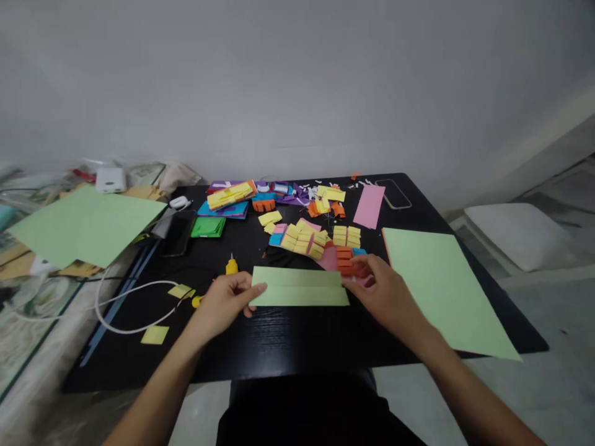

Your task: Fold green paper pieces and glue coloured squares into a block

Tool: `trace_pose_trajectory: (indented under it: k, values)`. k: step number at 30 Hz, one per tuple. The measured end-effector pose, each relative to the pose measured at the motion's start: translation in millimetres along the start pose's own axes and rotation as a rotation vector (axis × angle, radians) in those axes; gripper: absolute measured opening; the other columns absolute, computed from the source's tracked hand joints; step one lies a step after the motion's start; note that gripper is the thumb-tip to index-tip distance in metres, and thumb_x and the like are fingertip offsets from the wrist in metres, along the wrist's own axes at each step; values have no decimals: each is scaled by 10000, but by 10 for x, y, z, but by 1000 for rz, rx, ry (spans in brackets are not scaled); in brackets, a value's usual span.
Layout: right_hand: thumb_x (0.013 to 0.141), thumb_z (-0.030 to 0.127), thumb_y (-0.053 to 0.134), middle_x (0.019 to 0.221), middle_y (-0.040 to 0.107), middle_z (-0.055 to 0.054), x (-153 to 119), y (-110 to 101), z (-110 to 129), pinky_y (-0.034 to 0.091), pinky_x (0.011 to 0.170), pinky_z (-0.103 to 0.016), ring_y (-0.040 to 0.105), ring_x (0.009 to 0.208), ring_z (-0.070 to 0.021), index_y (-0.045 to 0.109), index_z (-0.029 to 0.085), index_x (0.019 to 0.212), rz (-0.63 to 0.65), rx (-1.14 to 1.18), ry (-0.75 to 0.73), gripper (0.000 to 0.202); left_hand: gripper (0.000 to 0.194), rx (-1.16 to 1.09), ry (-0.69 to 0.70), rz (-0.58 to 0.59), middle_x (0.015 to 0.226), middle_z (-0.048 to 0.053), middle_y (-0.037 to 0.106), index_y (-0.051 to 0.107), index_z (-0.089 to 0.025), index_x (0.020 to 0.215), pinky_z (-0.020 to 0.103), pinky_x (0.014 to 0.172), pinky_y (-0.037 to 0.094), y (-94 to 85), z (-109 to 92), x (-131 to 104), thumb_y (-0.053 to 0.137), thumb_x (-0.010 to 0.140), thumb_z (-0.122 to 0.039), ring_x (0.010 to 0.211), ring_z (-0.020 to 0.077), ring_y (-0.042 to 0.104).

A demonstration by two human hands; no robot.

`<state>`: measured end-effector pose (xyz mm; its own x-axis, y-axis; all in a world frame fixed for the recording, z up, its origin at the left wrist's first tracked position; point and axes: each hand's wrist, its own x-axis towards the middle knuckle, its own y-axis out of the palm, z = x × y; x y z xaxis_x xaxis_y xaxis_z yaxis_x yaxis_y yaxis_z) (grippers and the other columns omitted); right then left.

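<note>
A pale green paper strip (297, 287) with a lengthwise crease is held above the black table's front part. My left hand (232, 294) pinches its left end, thumb on top. At the other end, my right hand (376, 288) grips the upper right corner between thumb and fingers. Behind the strip lie folded yellow paper pieces (304, 238) and a folded orange paper piece (344, 260), close to my right fingers. A yellow-bodied tool (232, 266) with a dark tip, its kind unclear, sits just beyond my left hand.
Large green sheets lie right (446, 285) and left (88, 226). A pink paper (369, 206) and phone (393, 194) are at the back right. White cable (134, 288) loops at left. Stacked colored papers (227, 201) and scraps line the back by the wall.
</note>
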<state>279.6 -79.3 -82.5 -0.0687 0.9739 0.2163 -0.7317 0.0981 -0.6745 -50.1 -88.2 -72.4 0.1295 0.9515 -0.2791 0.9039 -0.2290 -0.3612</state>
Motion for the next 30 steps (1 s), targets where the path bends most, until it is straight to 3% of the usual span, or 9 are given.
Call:
trace_pose_trajectory:
  k: [1, 3, 6, 9, 11, 13, 17, 19, 30]
  values:
    - [897, 257, 763, 1082, 737, -124, -155, 132, -53, 654, 808, -465, 740, 953, -290, 700, 199, 1138, -58, -38, -81, 256, 500, -3, -43, 7, 560, -20, 630, 508, -211, 619, 252, 535, 481, 76, 148, -32, 737, 804, -615, 481, 146, 619]
    - [988, 205, 676, 1205, 721, -147, -423, 391, -101, 643, 950, -501, 719, 1137, -306, 711, 205, 1175, -20, -62, -279, 190, 504, 29, -110, -15, 553, -23, 613, 488, -222, 635, 261, 527, 468, 186, 386, -89, 703, 804, -646, 473, 156, 611]
    - [1046, 140, 600, 1222, 752, -132, -671, 675, -89, 642, 997, -472, 726, 1144, -276, 735, 189, 1118, 84, -92, -481, 161, 443, 219, -133, -70, 597, -17, 620, 544, -220, 702, 289, 552, 475, 258, 567, -166, 655, 858, -619, 502, 177, 618]
    - [1041, 90, 588, 1183, 788, -109, -747, 785, -73, 652, 987, -459, 741, 1093, -269, 752, 173, 1117, 131, -152, -545, 200, 331, 516, -30, -221, 845, 40, 717, 691, -185, 1019, 345, 676, 543, 307, 596, -256, 690, 901, -494, 717, 237, 711]
    - [1029, 65, 592, 1173, 798, -115, -746, 791, -68, 654, 987, -454, 742, 1087, -273, 760, 147, 1123, 145, -179, -566, 210, 469, 698, 56, -340, 1075, 123, 725, 655, -141, 1286, 391, 716, 576, 380, 595, -321, 704, 931, -444, 886, 297, 738]
    - [1022, 54, 593, 1154, 807, -121, -732, 780, -58, 653, 991, -454, 743, 1075, -276, 767, 123, 1108, 159, -198, -590, 206, 483, 813, 217, -399, 1194, 184, 698, 629, -118, 1370, 431, 759, 604, 488, 608, -377, 679, 979, -398, 1003, 338, 732]
    - [1023, 69, 598, 1086, 823, -127, -694, 777, -13, 648, 990, -447, 747, 1033, -276, 780, 104, 1032, 182, -229, -639, 186, 275, 836, 684, -255, 1310, 149, 725, 726, -200, 1273, 480, 980, 609, 706, 681, -414, 554, 1059, -197, 1175, 307, 722]
    - [1013, 53, 599, 1074, 822, -135, -676, 783, 6, 650, 972, -439, 747, 1016, -275, 781, 93, 1017, 202, -248, -654, 186, 282, 812, 793, -183, 1362, 141, 732, 741, -182, 1242, 479, 1042, 607, 763, 714, -402, 529, 1060, -143, 1250, 293, 711]
    - [1016, 17, 571, 1060, 801, -137, -678, 767, 51, 632, 891, -385, 731, 953, -243, 775, 106, 1004, 350, -360, -617, 224, 333, 938, 838, -29, 1367, 152, 751, 742, -134, 1280, 446, 1064, 634, 706, 681, -406, 558, 1013, -57, 1275, 294, 728]
